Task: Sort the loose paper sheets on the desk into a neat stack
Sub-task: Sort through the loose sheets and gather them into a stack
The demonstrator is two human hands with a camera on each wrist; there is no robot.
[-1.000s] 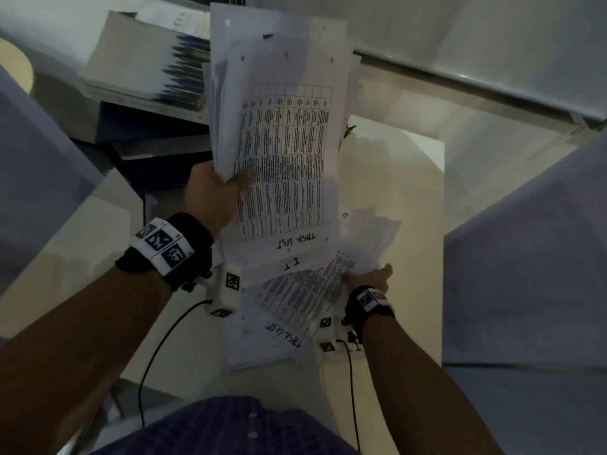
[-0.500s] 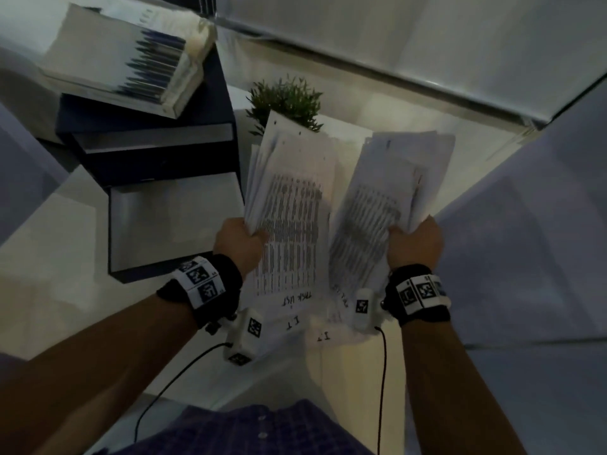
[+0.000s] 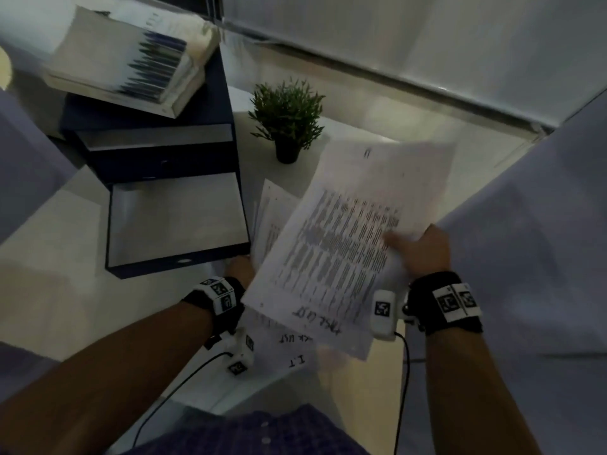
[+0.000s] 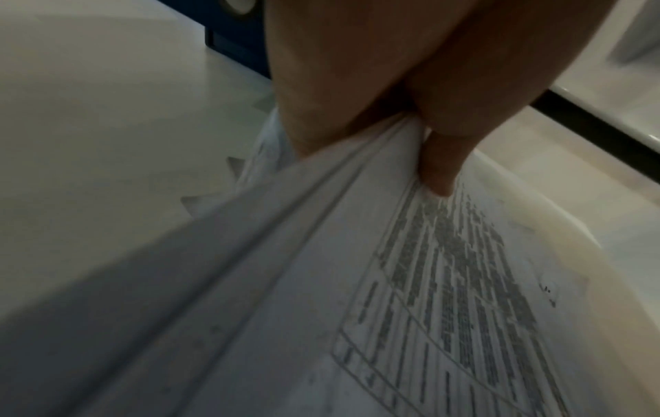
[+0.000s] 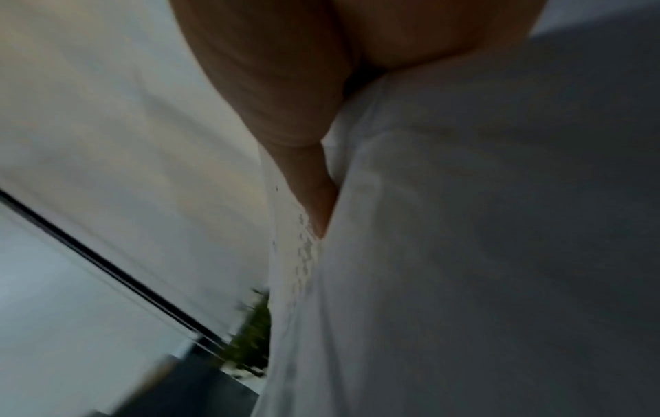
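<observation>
Dim light falls on a pale desk point(image 3: 49, 290); at ten o'clock stands a dark blue drawer unit point(image 3: 157, 165) — at twelve, a small potted plant point(image 3: 287, 121) — pale wall panels point(image 3: 427, 44) behind.

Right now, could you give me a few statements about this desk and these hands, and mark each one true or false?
1. The right hand holds printed paper sheets. True.
2. The left hand is empty. False: it grips a second bundle of sheets.
3. A small potted plant stands on the desk. True.
4. The plant lies tipped over. False: it stands upright.
5. The dark letter tray sits right of the plant. False: it sits left.
</observation>
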